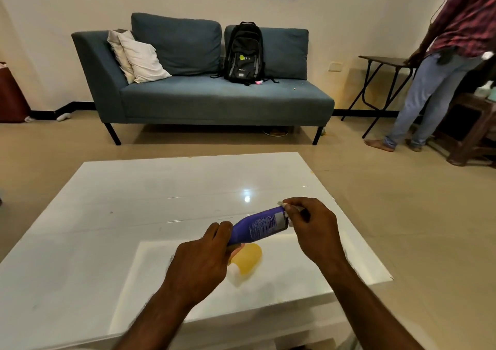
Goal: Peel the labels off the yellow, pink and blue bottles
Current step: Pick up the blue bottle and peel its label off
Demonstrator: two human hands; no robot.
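I hold the blue bottle (257, 226) slanted above the white table (134, 202). My left hand (206, 258) grips its lower end. My right hand (311, 226) is at its upper end, thumb and fingers pinched on a pale strip of label (285, 210) at the bottle's edge. White print shows on the bottle's side. The yellow bottle (248, 261) lies on the table just under the blue one, its white cap toward me. A bit of pink (239, 247) peeks out behind my left hand; I cannot tell if it is the pink bottle.
A blue-grey sofa (214, 95) with pillows and a black backpack (243, 53) stands beyond the table. At the right a person (442, 68) in jeans stands by a dark folding table (386, 62) and a wooden stool (472, 124).
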